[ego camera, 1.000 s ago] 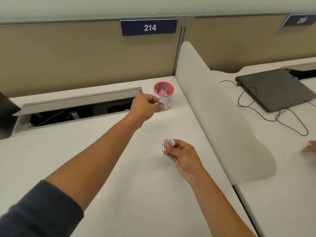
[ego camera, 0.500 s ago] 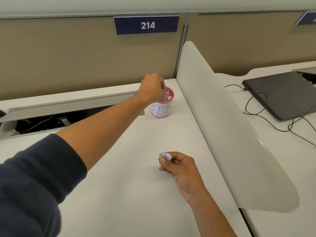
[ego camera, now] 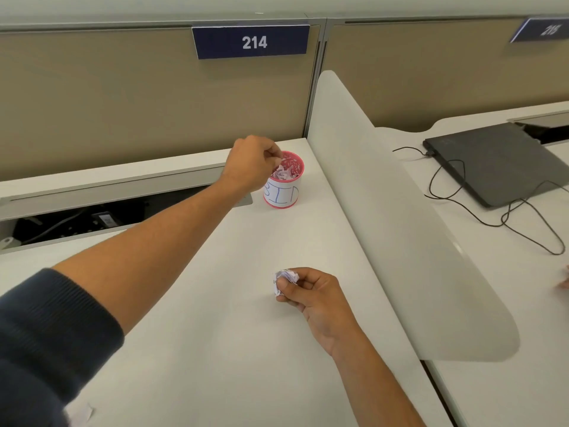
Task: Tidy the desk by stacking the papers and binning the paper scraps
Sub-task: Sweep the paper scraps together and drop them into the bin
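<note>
Head view
Left hand: the left hand (ego camera: 251, 163) is stretched out over the near rim of the bin, knuckles up. Its fingers are curled downward, and the fingertips may be pinching a bit of paper, but they are too small and hidden to tell.
Bin: the bin (ego camera: 283, 184) is a small pink mesh cup with a white label (blue letters are drawn on it). It stands upright on the desk, near the back wall and just beside the divider.
Scraps in the bin: crumpled paper scraps (ego camera: 284, 174) sit inside the cup, up near its top.
Right hand: the right hand (ego camera: 311, 295) is lower, near the middle of the desk, well apart from the bin. Its thumb and fingers are curled round a paper ball (ego camera: 284, 280) and pinch it tight.
Paper ball: white, crumpled, with some purple marks; it pokes out on the left side of the fingers.
Desk: the desk (ego camera: 215, 349) is white and flat.
Divider: a white curved divider (ego camera: 385, 211) stands along the right edge of the desk.
Sign: a blue sign (ego camera: 251, 41) on the back wall reads 214.
Next desk: a dark laptop (ego camera: 498, 163) lies shut there, with a thin black cable (ego camera: 480, 217) looping in front of it.
Cable tray: an open cable tray (ego camera: 92, 211) runs along the back left of the desk.
</note>
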